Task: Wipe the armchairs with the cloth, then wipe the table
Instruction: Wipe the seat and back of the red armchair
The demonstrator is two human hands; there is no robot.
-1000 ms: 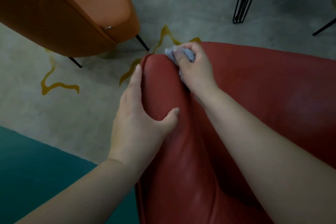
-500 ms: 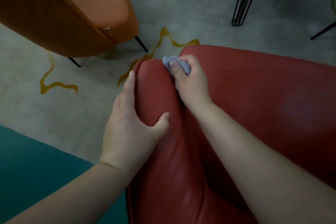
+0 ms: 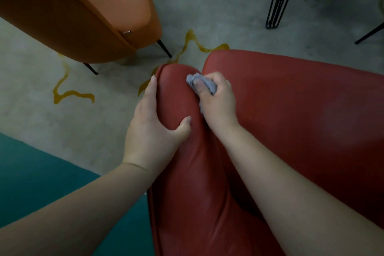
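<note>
Two hands work on the red armchair (image 3: 291,120), and that chair is the landmark for everything here. The right hand (image 3: 218,102) has its grip pressed shut around a bunched grey cloth (image 3: 204,85), thumb on top, pushing it into the crease where the chair's arm meets its seat, near the front end of the arm. The left hand (image 3: 153,131) lies spread over the outer side of the same arm, fingers along the outside and thumb hooked over the top, holding nothing but bracing the leather.

To do this stroke well, I'd say the cloth wants opening out a little, so that more than a wad meets the surface, and the pressure should run along the crease rather than across it, where dirt likely gathers. The bracing hand should give way as the cloth comes round the arm's rounded top.

Beyond the red chair's front stands an orange armchair (image 3: 68,18); to its far right, black wire legs (image 3: 278,0), perhaps the bench's.
</note>
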